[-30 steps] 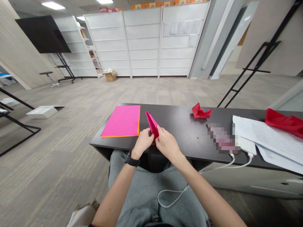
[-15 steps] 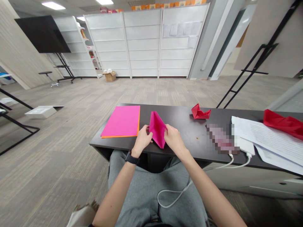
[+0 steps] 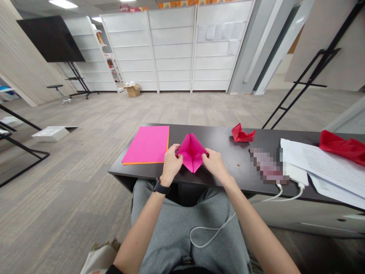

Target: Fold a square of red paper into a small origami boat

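A folded pink paper [image 3: 192, 153] is spread into an open diamond-shaped pocket above the dark table, between my hands. Its left corner is pinched by my left hand [image 3: 172, 161], thumb on the near side. My right hand [image 3: 214, 163] grips the opposite corner the same way. To the left lies a stack of pink sheets [image 3: 146, 144] with an orange sheet [image 3: 144, 163] showing at its edge. A small red folded paper boat [image 3: 243, 134] stands on the table to the right of my hands.
On the dark table [image 3: 222, 139], a blurred phone-like thing [image 3: 268, 165], a white power bank [image 3: 296, 175] with cables, printed papers [image 3: 327, 163] and a red bundle [image 3: 343, 147] lie at the right. A white cable [image 3: 207, 230] loops over my lap.
My hands have moved apart, drawing the pink paper's corners outward. The pocket has widened from a narrow, tilted shape into a broad diamond.
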`<state>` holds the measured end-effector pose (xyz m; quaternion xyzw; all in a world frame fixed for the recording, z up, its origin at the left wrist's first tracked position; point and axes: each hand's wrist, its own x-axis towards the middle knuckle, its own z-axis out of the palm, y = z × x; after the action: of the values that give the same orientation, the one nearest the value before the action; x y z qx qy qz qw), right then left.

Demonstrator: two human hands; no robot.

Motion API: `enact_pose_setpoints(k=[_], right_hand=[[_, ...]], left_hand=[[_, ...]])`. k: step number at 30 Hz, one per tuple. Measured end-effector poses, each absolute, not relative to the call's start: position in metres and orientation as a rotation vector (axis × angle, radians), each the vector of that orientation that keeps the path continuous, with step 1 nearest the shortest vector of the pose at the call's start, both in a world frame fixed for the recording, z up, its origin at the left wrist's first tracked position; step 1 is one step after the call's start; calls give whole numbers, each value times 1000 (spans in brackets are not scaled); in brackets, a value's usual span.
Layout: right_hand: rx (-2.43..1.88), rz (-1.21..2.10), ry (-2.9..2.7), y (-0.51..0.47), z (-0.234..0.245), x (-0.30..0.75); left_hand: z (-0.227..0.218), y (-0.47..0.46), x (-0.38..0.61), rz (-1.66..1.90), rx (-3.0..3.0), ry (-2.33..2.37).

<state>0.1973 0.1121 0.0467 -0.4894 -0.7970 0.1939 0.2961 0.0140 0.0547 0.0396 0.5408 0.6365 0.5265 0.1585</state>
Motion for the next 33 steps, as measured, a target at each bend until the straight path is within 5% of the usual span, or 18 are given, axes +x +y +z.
enact_pose_setpoints(k=[17, 33], right_hand=[[-761, 555, -2393, 119, 31, 228], [-561, 62, -2595, 117, 15, 239]], left_hand=[[31, 46, -19, 1199, 1924, 1614], [10, 50, -38, 1012, 2459, 1298]])
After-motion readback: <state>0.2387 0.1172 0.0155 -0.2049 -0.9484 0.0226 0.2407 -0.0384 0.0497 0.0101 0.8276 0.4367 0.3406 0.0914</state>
